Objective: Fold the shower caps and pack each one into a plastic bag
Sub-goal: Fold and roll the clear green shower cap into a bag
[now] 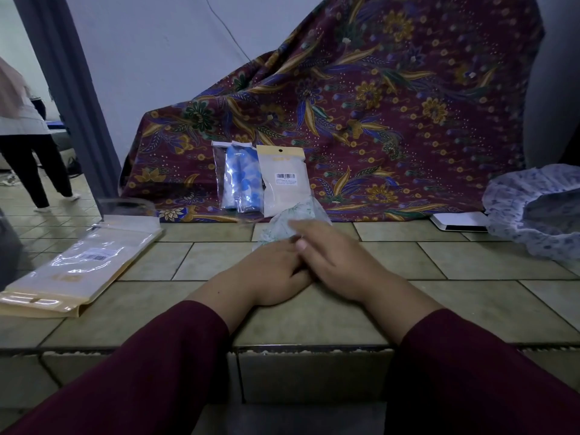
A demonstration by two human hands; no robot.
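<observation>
A folded white shower cap with a green print (290,219) lies on the tiled ledge (314,321) just beyond my hands. My right hand (332,262) rests flat over my left hand (270,274), its straight fingers reaching onto the cap's near edge. My left hand lies under it, fingers mostly hidden. A packed bag with a blue-and-white cap (240,177) and a cream bag with a barcode (284,180) lean against the batik cloth. A stack of empty plastic bags (81,268) sits at the left. An unfolded blue-print cap (533,208) lies at the right.
A maroon batik cloth (376,105) drapes the back of the ledge. A white flat box (459,221) lies beside the unfolded cap. A person (28,146) stands on the floor at far left behind a grey post (69,89).
</observation>
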